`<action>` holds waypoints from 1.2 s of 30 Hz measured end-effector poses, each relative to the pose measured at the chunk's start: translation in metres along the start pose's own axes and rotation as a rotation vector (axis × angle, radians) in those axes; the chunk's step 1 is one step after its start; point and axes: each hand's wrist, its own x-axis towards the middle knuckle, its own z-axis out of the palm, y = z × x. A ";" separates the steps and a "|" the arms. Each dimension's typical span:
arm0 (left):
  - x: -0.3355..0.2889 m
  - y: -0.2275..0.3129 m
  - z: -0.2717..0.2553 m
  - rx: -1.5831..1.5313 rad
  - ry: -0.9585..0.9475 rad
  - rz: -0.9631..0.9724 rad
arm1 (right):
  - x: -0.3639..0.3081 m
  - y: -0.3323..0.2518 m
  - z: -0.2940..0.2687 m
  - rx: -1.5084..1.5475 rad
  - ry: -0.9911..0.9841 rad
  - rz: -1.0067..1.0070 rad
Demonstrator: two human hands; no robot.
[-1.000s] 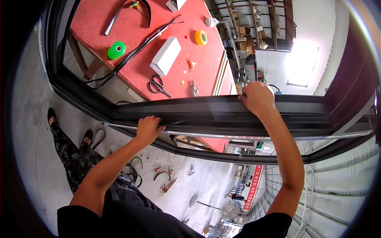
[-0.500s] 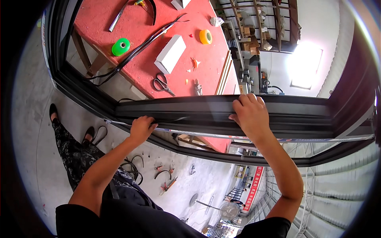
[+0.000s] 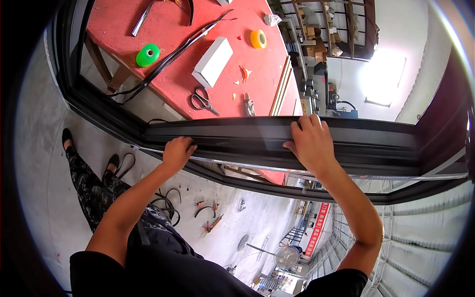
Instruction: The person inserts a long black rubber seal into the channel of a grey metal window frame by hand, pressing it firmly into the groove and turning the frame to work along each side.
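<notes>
A large dark window frame stands across in front of me, its grooved bar running left to right. My left hand is closed at the grooves of this bar, left of the middle, fingertips pressed close together. Whatever lies under those fingertips is too hidden to name. Farther right, my right hand grips the bar, fingers hooked over its upper edge and thumb on the near face. A thin black strip curves near the bar's left end.
Behind the frame is a red table with scissors, pliers, a white box, green roll, yellow tape and black strips. Tools and black coils lie on the floor.
My left hand has shifted slightly upward on the bar, its fingers more curled. The right hand keeps nearly the same grip. The view has moved a little.
</notes>
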 end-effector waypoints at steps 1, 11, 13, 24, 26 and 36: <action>0.001 0.001 -0.001 0.002 -0.018 -0.007 | 0.001 0.000 -0.001 0.010 -0.013 0.009; -0.010 -0.012 -0.004 0.079 -0.069 0.014 | 0.007 -0.013 0.016 -0.003 0.076 -0.013; -0.017 -0.025 -0.002 0.097 -0.055 0.017 | 0.010 -0.019 0.019 0.006 0.066 -0.002; -0.072 -0.130 -0.025 0.328 -0.071 -0.175 | 0.020 -0.039 0.030 0.030 0.013 0.069; -0.075 -0.136 -0.034 0.357 -0.114 -0.228 | 0.022 -0.042 0.035 0.023 0.017 0.064; -0.061 -0.118 -0.084 0.276 0.049 -0.146 | 0.025 -0.057 0.044 -0.012 0.029 0.048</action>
